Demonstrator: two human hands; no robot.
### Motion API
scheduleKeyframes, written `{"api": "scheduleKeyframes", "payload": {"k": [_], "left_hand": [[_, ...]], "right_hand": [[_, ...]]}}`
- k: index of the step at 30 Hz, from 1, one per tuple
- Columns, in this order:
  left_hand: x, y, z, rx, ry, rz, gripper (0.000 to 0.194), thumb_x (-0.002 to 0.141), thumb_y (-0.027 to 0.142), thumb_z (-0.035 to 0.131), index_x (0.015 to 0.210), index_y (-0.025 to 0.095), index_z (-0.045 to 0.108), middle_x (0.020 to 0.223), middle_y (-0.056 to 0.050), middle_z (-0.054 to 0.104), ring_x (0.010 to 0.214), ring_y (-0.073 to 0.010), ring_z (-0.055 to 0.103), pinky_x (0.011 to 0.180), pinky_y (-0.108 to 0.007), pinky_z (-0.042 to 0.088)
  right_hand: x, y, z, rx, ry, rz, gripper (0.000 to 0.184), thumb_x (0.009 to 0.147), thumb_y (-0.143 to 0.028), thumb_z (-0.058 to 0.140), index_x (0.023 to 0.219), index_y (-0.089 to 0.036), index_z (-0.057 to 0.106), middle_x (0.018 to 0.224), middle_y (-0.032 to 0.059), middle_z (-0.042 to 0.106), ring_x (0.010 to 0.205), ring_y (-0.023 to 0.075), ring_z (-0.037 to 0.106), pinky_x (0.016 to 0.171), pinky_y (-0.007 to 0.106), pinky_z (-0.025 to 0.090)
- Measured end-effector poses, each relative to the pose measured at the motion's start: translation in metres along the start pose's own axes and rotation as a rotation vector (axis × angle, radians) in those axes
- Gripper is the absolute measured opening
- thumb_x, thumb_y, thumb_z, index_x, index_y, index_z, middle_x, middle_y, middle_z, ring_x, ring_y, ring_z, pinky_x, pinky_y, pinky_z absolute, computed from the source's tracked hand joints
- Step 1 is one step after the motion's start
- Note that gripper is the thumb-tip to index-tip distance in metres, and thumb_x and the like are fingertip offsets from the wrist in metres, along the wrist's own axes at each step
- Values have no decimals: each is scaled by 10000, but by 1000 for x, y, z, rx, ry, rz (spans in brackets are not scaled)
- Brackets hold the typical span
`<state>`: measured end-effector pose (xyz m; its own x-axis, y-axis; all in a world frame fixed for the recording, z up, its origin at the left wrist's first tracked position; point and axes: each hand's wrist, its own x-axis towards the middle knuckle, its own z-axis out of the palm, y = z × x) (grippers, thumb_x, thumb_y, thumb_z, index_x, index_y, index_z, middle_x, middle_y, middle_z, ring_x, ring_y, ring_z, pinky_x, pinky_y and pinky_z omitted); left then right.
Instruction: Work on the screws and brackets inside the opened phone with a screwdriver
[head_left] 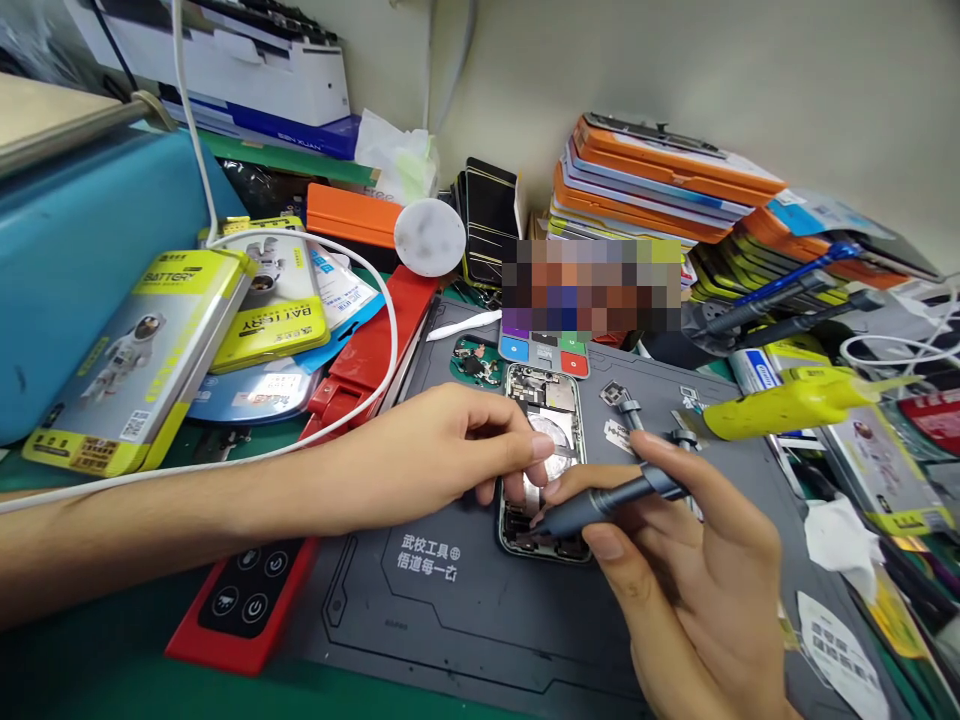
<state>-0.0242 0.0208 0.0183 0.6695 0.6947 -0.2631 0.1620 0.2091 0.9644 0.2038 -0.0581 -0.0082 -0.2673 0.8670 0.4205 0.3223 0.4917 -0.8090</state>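
An opened smartphone (pixel 556 395) lies on a dark grey work mat (pixel 465 640), its inner parts and silvery round coil exposed. Over its left edge, my left hand (pixel 457 440) has thumb and fingers pinched together; whatever lies between them is hidden. In my right hand (pixel 697 570) a dark grey screwdriver (pixel 596 510) is gripped between thumb and fingers, slanting down to the left. Its tip is at the phone's bottom end, among dark parts. A similar grey capped end (pixel 628 408) shows behind my right fingers.
Left stand yellow battery boxes (pixel 142 370) and a red device with buttons (pixel 240 600), crossed by a white cable (pixel 360 400). Right of the phone are a yellow bottle (pixel 787 405) and a tool holder (pixel 682 335). Stacked orange boxes (pixel 660 185) stand behind.
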Motion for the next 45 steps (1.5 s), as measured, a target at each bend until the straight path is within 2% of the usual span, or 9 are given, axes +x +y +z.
{"api": "scheduleKeyframes", "payload": {"k": [4, 9, 13, 18, 25, 30, 33, 37, 45], "left_hand": [[1, -1, 0, 1, 18, -7, 371, 1048, 513, 649, 904, 180, 728, 742, 53, 664, 681, -88, 598, 606, -188, 454], [2, -2, -1, -13, 8, -16, 304, 1045, 441, 667, 909, 179, 740, 745, 53, 665, 690, -87, 606, 612, -179, 455], [1, -1, 0, 1, 6, -4, 303, 1052, 425, 657, 904, 174, 740, 742, 56, 660, 692, -81, 600, 608, -171, 450], [1, -2, 0, -9, 3, 1, 303, 1048, 431, 662, 905, 177, 740, 744, 59, 660, 689, -79, 598, 609, -168, 455], [0, -2, 0, 8, 7, -3, 294, 1038, 427, 668, 892, 182, 741, 757, 54, 674, 695, -91, 609, 614, -176, 462], [0, -3, 0, 17, -2, 1, 255, 1022, 401, 691, 902, 192, 774, 784, 50, 720, 700, -96, 618, 612, -181, 456], [0, -4, 0, 59, -18, -1, 219, 1008, 380, 719, 942, 206, 835, 886, 36, 804, 781, -112, 672, 682, -185, 483], [0, -4, 1, 84, -53, -6, 152, 963, 353, 779, 966, 236, 875, 972, 37, 849, 954, -163, 754, 849, -200, 527], [-2, -1, 5, 145, -91, -30, 155, 953, 366, 781, 933, 230, 852, 936, 41, 837, 924, -172, 748, 828, -212, 512]], "right_hand": [[-2, 0, 1, 20, 2, -46, 750, 926, 65, 573, 1578, -287, 456, 1141, 35, 760, 1000, 186, 794, 898, 317, 695], [-6, 1, -2, -39, -37, -113, 787, 904, 73, 604, 1595, -270, 448, 1250, 42, 765, 1093, 188, 783, 959, 311, 677], [-4, 0, -2, -94, -40, -160, 811, 891, 91, 593, 1608, -249, 429, 1216, 40, 776, 1103, 183, 787, 1049, 342, 653], [-7, 2, -2, -105, -33, -174, 809, 894, 90, 620, 1607, -243, 437, 1264, 47, 769, 1169, 180, 775, 1033, 295, 651], [-5, 0, -2, -178, 1, -213, 783, 904, 54, 637, 1599, -261, 460, 1119, 53, 808, 906, 206, 822, 799, 348, 709], [2, -10, -5, -260, 40, -213, 703, 936, -16, 627, 1571, -280, 480, 1024, 37, 821, 659, 205, 751, 722, 416, 701], [5, -14, -4, -194, 162, -144, 618, 973, -38, 594, 1527, -298, 510, 1021, 21, 799, 735, 195, 748, 735, 390, 686], [5, -14, -2, 57, 338, -35, 607, 1024, -52, 550, 1545, -347, 457, 1065, 10, 765, 899, 191, 753, 811, 395, 666], [2, -11, 1, 132, 306, 0, 550, 1053, -89, 514, 1547, -316, 430, 1092, 47, 748, 955, 209, 737, 828, 407, 648]]}}
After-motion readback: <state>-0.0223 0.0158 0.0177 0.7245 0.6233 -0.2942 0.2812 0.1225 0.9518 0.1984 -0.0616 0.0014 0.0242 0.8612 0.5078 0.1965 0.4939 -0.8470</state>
